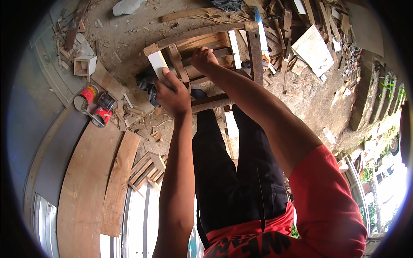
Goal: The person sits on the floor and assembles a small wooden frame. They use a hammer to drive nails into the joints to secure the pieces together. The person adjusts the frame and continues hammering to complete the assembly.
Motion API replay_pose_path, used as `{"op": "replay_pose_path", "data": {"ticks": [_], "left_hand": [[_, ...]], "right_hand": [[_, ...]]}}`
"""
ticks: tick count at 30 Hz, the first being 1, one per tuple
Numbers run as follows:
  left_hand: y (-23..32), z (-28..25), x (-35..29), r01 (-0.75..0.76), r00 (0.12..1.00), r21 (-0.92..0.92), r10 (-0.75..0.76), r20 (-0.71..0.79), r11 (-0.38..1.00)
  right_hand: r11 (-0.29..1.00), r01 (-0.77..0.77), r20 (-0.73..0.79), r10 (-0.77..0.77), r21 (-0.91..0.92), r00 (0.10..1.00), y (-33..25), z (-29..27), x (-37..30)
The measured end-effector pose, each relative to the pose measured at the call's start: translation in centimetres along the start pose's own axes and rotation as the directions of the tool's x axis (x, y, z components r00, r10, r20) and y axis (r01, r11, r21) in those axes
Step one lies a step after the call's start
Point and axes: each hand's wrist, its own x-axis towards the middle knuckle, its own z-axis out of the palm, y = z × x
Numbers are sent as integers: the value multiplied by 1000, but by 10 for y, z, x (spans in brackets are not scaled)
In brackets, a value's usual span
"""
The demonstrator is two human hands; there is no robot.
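Note:
A wooden frame [202, 29] of rough brown bars stands in front of my legs, with slats and boards inside it. My left hand [173, 92] is closed round a white-faced piece of wood [157, 64] at the frame's left side, thumb lying on the white face. Over the middle of the frame, my right hand [204, 59] is closed in a fist beside a dark grey strip [222, 52]. What its fingers hold is hidden. Another white-faced piece [235, 48] forms part of the right side, beside a thick dark bar [255, 56].
Wood scraps litter the dirt floor, with a pile at the upper right around a pale square board [314, 50]. At left are red cans [101, 117], a small wooden box [84, 65] and long plywood sheets [88, 180]. A slatted wooden piece [147, 168] lies near my left forearm.

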Motion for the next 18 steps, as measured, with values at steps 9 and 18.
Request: {"op": "replay_pose_path", "data": {"ticks": [9,18], "left_hand": [[-7,2,3,-25,1000,-14,25,-3,1000],[-38,-13,25,665,746,-517,-433,506,539]], "right_hand": [[997,41,69,-45,62,997,9,-21,-4],[577,-21,-17,60,816,998,73,-159,-135]]}}
